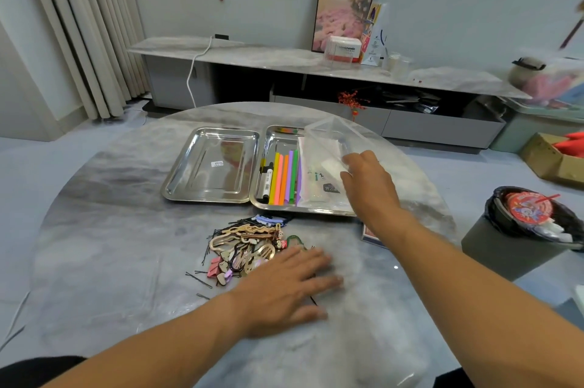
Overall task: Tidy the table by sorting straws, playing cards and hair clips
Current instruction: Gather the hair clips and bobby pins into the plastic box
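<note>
The round marble table [110, 261] fills most of the view, and its far edge curves just behind the two steel trays. There is bare table surface to the left of the trays and in front of the left hand, down to the near edge.

Two trays stand side by side, touching, at the far middle of the table. The left tray [210, 163] holds nothing but a small sticker. The right tray [262, 198] holds the straws [284, 177], five of them as far as I can count: yellow, pink, orange, purple and green, lying parallel. Just left of them lie two markers [266, 180]. On the right part of this tray is a clear plastic bag [322, 147], lifted and partly blurred.

The right hand [368, 180] reaches over the right tray and its fingers curl on the edge of the plastic bag, pinching it.

The hair clips [243, 245] lie in one loose heap in front of the trays; there are too many to count, with some thin black pins scattered to the left. The left hand [284, 286] lies flat on the table, fingers straight and spread, just right of the heap and touching its edge, holding nothing.

One box of playing cards [371, 234] shows under the right forearm, near the right edge of the table.
</note>
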Demonstrator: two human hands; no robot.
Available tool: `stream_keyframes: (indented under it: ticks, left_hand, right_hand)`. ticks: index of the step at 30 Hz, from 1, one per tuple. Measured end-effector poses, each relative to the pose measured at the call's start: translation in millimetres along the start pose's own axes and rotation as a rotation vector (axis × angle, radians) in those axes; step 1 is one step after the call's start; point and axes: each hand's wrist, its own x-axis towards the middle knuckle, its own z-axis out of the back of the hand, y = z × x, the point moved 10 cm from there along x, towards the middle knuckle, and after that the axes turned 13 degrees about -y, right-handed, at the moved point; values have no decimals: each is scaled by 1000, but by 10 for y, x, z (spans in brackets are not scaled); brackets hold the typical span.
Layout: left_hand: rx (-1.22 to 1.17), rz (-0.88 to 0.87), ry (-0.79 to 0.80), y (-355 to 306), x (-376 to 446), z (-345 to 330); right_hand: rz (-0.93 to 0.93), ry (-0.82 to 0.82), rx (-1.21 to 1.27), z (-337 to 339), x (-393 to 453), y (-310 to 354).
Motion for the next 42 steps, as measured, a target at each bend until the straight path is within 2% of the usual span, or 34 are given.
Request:
stream_keyframes:
  ticks: [3,8,11,15,18,22,25,34,37,42]
  left_hand:
    - [-1,4,62,-143,54,-90]
    - [142,123,32,198,16,-66]
    - [139,142,23,341,-91,32]
    - [91,42,43,258,-367,301]
    - [167,-29,99,294,-684,354]
    - [208,149,85,630,-882,378]
    - [225,200,72,767,-831,423]
    - [90,365,10,1162,-887,698]
    - [38,427,44,1255,-981,773]
    - [-95,621,64,1373,-1061,790]
  right_hand:
    - [61,23,61,14,-63,221]
    - [204,45,143,120,-283,605]
    - [229,82,192,193,-450,667]
    - [224,167,263,298,-627,582]
    - [195,273,274,319,-782,434]
    - [166,415,275,296,-967,294]
    - [178,518,300,244,-1108,315]
    - [415,605,316,215,-1546,668]
    - [532,636,270,190,-1721,777]
    - [661,713,181,38,-2003,927]
